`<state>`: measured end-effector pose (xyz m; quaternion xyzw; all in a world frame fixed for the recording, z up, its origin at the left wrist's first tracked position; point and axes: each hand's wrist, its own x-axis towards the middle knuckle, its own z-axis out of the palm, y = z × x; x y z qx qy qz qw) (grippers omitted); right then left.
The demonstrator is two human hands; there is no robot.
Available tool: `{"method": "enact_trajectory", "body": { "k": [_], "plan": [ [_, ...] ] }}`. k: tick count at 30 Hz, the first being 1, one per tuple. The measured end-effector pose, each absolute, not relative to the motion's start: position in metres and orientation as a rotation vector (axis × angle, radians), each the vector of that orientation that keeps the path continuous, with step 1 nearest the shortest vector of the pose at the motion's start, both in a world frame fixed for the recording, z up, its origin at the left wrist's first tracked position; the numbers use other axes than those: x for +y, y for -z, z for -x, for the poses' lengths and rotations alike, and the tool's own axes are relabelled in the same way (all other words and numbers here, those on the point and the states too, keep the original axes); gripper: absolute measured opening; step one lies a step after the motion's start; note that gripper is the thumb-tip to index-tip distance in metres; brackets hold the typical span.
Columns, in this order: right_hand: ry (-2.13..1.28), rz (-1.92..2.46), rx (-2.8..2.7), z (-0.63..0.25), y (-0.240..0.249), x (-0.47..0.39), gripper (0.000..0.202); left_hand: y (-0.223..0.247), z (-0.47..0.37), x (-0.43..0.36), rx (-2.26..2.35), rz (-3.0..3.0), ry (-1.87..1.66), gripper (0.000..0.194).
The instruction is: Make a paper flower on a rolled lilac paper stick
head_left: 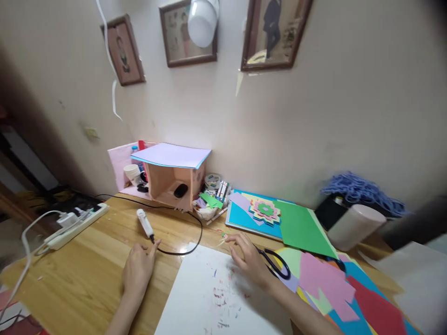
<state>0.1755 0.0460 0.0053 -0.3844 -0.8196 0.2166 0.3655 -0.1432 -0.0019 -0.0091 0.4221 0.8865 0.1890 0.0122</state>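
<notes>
My left hand [138,267] rests on the wooden table with its fingers curled in and the thumb out. The thumb tip is beside the black cord of a white, stick-shaped corded tool [145,224]; I see nothing in the curled fingers. My right hand [249,260] hovers over the far right part of a white paper sheet [195,288], which has coloured smudges. Its fingers are apart, and the index fingertip is close to some tiny coloured scraps [223,236]; touching or not, I cannot tell. Black-handled scissors [279,264] lie just right of that hand.
Behind stands an open box [167,186] with a lilac top, beside a container of markers and scraps [207,204]. A layered paper flower [265,210] lies on blue and green sheets [303,225]. Cut coloured papers [326,281] cover the right; a power strip [78,228] lies left.
</notes>
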Motion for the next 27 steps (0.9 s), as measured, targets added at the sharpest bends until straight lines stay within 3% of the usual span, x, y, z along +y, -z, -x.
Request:
{"method": "enact_trajectory", "body": {
  "k": [3, 9, 13, 27],
  "plan": [
    [-0.446, 0.830, -2.111, -0.141, -0.035, 0.065, 0.017, 0.011, 0.150, 0.007, 2.860, -1.314, -0.502, 0.057],
    [-0.066, 0.689, -2.047, -0.091, -0.127, 0.139, 0.018, 0.008, 0.159, 0.017, 2.727, -1.400, -0.408, 0.034],
    [0.103, 0.820, -2.175, -0.073, -0.166, 0.188, 0.021, 0.004, 0.169, 0.015, 2.747, -1.479, -0.376, 0.031],
    [0.491, 1.086, -2.461, -0.044, -0.181, 0.191, 0.022, 0.011, 0.177, -0.009, 2.808, -1.452, -0.450, 0.038]
  ]
}}
